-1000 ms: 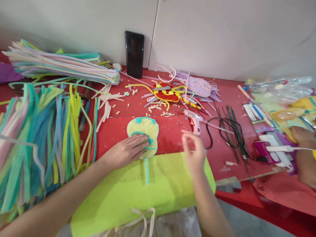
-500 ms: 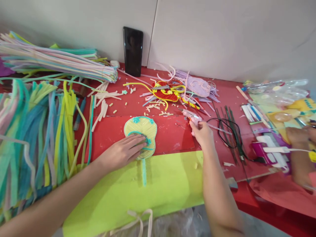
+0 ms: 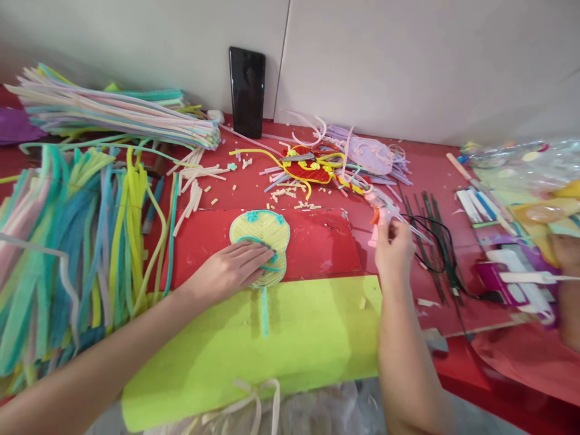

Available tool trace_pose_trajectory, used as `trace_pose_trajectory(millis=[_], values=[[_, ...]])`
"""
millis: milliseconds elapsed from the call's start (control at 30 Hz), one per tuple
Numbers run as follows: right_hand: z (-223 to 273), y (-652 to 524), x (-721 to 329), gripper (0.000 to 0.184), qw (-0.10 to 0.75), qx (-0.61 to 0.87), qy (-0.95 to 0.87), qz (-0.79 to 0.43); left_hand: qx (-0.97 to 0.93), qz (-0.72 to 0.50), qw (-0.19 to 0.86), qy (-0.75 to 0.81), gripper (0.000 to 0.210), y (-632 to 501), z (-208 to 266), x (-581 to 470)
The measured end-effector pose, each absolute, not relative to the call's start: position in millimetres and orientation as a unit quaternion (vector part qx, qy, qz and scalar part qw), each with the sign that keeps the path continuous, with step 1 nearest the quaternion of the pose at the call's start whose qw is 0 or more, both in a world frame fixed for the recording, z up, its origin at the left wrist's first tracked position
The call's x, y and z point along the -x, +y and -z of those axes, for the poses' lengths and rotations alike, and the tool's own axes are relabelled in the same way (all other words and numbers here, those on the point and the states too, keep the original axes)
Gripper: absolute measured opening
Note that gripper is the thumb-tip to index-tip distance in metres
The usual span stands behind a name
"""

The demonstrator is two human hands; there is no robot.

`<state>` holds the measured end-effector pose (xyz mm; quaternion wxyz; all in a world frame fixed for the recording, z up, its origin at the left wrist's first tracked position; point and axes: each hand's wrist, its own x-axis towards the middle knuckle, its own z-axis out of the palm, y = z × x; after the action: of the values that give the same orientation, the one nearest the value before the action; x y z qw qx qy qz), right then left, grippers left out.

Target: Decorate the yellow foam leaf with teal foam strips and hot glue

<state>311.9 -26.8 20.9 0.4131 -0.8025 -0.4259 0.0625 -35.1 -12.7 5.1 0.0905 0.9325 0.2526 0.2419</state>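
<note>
Pipe-cleaner fan (image 3: 265, 229), ribbed yellow, turquoise-edged, lies on the red board (image 3: 319, 249), stick (image 3: 264, 314) over the lime sheet (image 3: 321, 338); left hand (image 3: 229, 266) rests flat-fingered on it, right hand (image 3: 396, 244) grips the pink plastic glue gun (image 3: 384, 212)!

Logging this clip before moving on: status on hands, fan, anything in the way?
Left hand over yellow fan. Right hand gripping pink glue gun. Craft pieces close to gun's tip.

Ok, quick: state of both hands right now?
Left hand: open, laid over the yellow fan.
Right hand: closed, holding the pink glue gun.
</note>
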Motion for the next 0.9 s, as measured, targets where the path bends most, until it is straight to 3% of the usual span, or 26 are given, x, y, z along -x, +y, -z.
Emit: trace_pose_trajectory(millis=[133, 233, 467, 567, 900], values=[[-27.5, -50.7, -297.8, 0.042, 0.483, 0.753, -0.432, -0.115, -0.934, -0.240, 0.071, 0.254, 0.032, -12.2, -6.7, 31.6], [-24.0, -77.5, -284.2, 0.042, 0.433, 0.762, -0.457, -0.149, -0.934, -0.240, 0.059, 0.260, 0.030, -12.0, -8.1, 29.0], [-11.2, -117.7, -251.9, 0.055, 0.287, 0.778, -0.552, -0.087, -0.914, -0.254, 0.079, 0.305, 0.023, -15.4, -4.4, 21.8], [-7.4, -119.1, -240.7, 0.059, 0.277, 0.769, -0.571, -0.075, -0.901, -0.269, 0.089, 0.328, 0.022, -17.7, -1.0, 19.0], [-2.3, -117.8, -224.2, 0.045, 0.292, 0.749, -0.594, -0.026, -0.898, -0.294, 0.040, 0.324, 0.021, -20.5, 0.4, 16.5]])
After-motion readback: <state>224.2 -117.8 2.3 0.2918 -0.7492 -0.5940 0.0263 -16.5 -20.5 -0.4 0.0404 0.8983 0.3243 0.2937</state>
